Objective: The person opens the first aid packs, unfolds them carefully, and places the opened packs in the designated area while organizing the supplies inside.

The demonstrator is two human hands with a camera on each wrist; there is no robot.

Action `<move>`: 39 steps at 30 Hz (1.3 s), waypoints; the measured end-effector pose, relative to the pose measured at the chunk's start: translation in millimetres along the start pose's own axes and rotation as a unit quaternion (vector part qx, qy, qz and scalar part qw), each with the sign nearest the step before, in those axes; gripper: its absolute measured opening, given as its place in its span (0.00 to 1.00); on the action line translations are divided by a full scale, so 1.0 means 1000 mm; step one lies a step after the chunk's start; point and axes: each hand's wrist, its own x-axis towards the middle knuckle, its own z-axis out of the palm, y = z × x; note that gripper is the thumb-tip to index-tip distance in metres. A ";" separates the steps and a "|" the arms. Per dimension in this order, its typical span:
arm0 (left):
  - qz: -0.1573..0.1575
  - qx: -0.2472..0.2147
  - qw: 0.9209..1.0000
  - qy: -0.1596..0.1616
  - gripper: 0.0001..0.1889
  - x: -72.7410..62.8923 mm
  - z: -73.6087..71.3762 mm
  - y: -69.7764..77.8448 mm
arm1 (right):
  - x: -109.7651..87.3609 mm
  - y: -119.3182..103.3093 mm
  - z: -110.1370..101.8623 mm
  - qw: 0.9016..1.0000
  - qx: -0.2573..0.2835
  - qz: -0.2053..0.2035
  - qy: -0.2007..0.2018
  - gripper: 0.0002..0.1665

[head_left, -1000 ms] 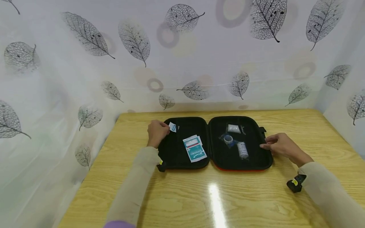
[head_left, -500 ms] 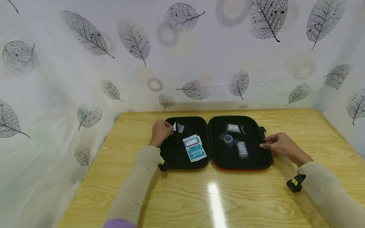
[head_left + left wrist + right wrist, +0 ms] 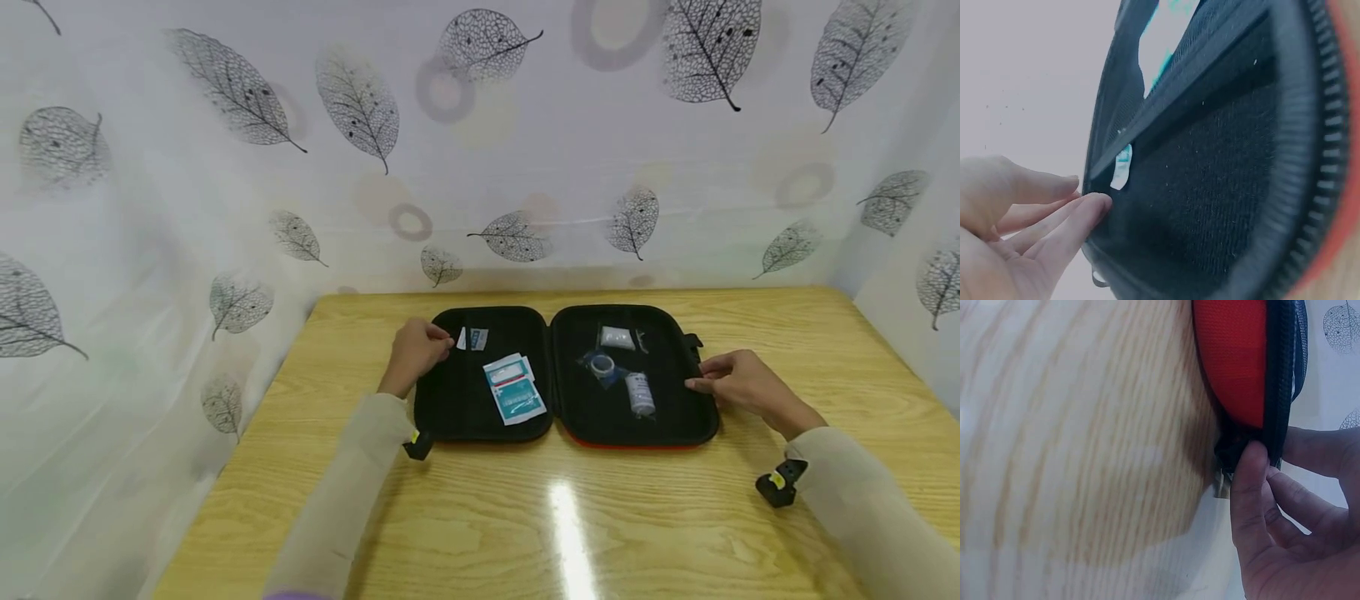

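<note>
An unfolded zip case point(image 3: 480, 408), black inside and red outside, lies on the table. My left hand point(image 3: 418, 348) is at its upper left edge, thumb and fingers lightly bent with a gap between them. Just off the fingertips, a small white-and-blue packet point(image 3: 478, 339) sits across a dark strap in the left half; the left wrist view shows its white end point(image 3: 1122, 167) sticking out from the strap. At the far side, my right hand point(image 3: 738, 383) pinches the right rim between thumb and fingers, with the red shell point(image 3: 1235, 356) beside them in the right wrist view.
Teal-and-white packets point(image 3: 515, 390) lie in the left half. In the right half are a white packet point(image 3: 617, 337), a ring-shaped roll point(image 3: 602, 364) in clear wrap and a white bandage roll point(image 3: 640, 394). A leaf-patterned curtain point(image 3: 525, 167) hangs behind the wooden table point(image 3: 480, 517).
My left hand has slid the small packet rightward to the strap, then let go and drawn back slightly left. The right hand has kept its hold on the rim.
</note>
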 end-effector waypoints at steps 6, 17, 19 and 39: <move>-0.001 -0.026 0.999 -0.031 0.07 -0.019 -0.002 0.006 | 0.000 0.000 0.000 1.000 -0.002 0.006 0.001 0.46; 0.009 -0.133 0.984 -0.117 0.06 -0.039 0.017 0.012 | -0.002 -0.001 -0.001 1.000 -0.002 0.002 0.004 0.44; 0.004 -0.135 0.983 -0.122 0.06 -0.039 0.021 0.012 | -0.002 -0.001 -0.001 1.000 -0.003 0.006 0.004 0.44; -0.063 -0.207 0.971 -0.099 0.06 -0.030 0.033 0.007 | 0.001 0.001 0.000 1.000 -0.004 0.004 0.001 0.46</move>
